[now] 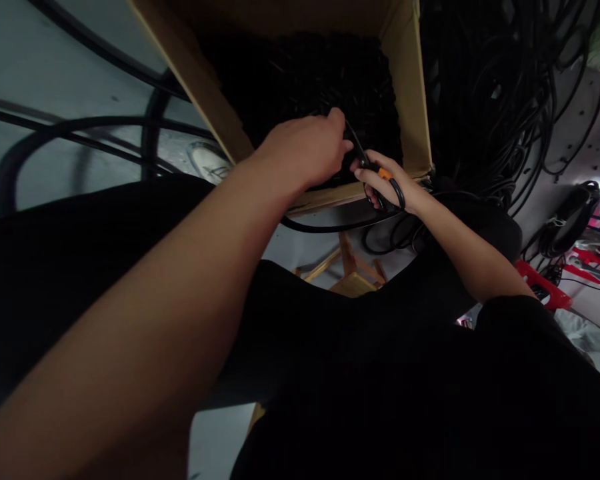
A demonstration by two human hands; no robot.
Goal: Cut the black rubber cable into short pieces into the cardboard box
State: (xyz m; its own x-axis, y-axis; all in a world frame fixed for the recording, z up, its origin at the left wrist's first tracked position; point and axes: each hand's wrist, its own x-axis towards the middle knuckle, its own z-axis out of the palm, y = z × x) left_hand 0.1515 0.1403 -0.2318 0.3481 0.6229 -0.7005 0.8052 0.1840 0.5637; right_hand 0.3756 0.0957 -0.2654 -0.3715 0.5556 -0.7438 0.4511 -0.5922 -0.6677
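Note:
My right hand (387,179) is wrapped round a pair of scissors (384,174) with black handles and an orange part. Their dark blades point up and left, over the near side of an open cardboard box (414,100). Just left of the blades, my left hand (307,148) is closed with its fingers curled. Whatever it holds is hidden by the hand and lost against the dark background. Below both hands, the box is filled with many short black pieces (330,73), too dark to name exactly.
Thick black cable (75,125) loops across the grey floor (30,53) on the left. A large tangle of black cables (490,100) lies right of the box. Wooden legs (353,280) show between my dark-clothed legs. A red object (543,287) is at the far right.

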